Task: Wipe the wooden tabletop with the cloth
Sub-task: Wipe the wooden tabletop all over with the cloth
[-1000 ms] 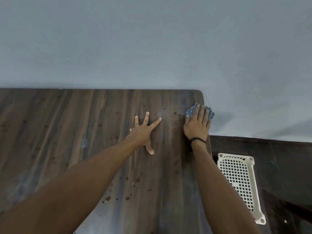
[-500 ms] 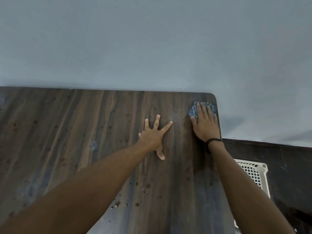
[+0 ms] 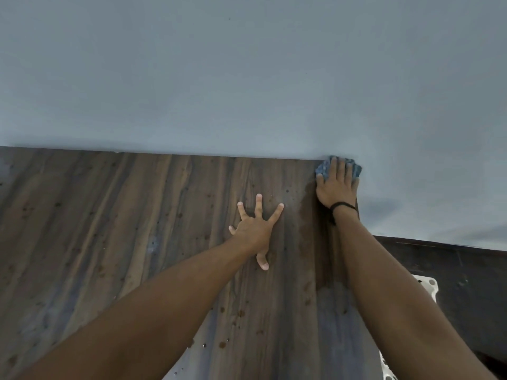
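Nearest the camera, two bare forearms reach forward over the dark, streaked wooden worktop [image 3: 115,220], the left one crossing from the lower left and the right one running up along the right edge. Small droplets and dark spots dot the wood between the arms, thickest low in the middle. To the right of the right forearm, parts of a white perforated basket [image 3: 428,286] show on the dark floor [image 3: 461,292] below the worktop's side. Further out, the left hand [image 3: 253,231] lies flat on the wood with its fingers spread wide and its thumb pointing back toward the person; it holds nothing. A darker, damp-looking band runs along the right side of the worktop, from beside the right forearm up to the right hand. A thin black band [image 3: 341,207] circles the right wrist. The right hand [image 3: 336,185] presses palm down on a blue cloth [image 3: 322,170], fingers stretched out close together over it rather than curled around it. The cloth sits crumpled at the far right corner of the worktop, sticking out on both sides of the fingers and reaching the back edge, where the wood meets a plain grey-blue wall [image 3: 247,78]. The two hands are apart, the left nearer and toward the middle.
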